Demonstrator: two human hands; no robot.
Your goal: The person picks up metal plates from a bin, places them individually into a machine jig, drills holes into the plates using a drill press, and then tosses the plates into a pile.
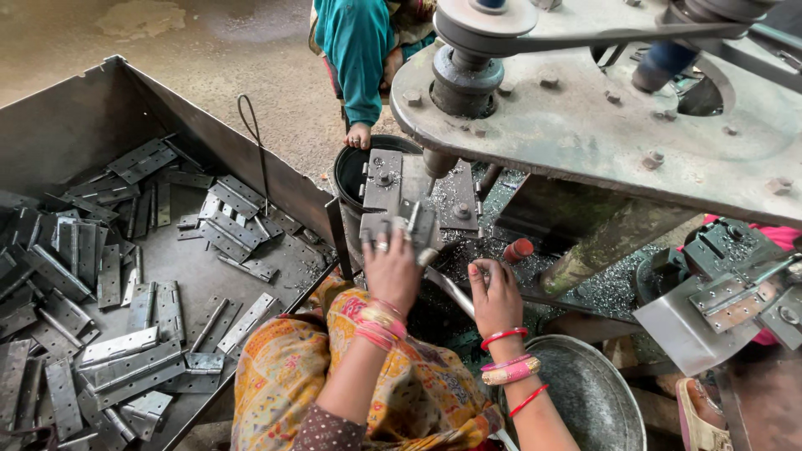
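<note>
Steel hinge [415, 224] sits upright in the jig [418, 192] under the drill spindle [438, 161], at the front edge of the machine's lower plate. Left hand [391, 266] is closed around it from below, fingers wrapped on the leaf, a ring showing on 1 finger; wrist straight, forearm rising from the lap, pink and gold bangles at the wrist. Right hand [494, 294] is just beside it to the right, fingers curled on a slim metal lever [451, 292] that runs diagonally down-left; cannot tell how tight the grip is. The 2 hands are near each other but not touching.

Clearance: the heavy machine table [585, 125] overhangs the jig from above and right, so open room is only toward the person's lap. Metal swarf [601, 292] covers the base right of the right hand. A small red cap [518, 249] stands just beyond the right hand's fingers.

Left side: large sheet-metal tray [100, 108] holding many loose hinges [125, 351]; its near corner is close to the left forearm. A black bucket [351, 171] stands behind the jig. A round steel pan [585, 392] sits below the right forearm. Another person in a teal sleeve [355, 58] is at top, their hand near the bucket rim.
</note>
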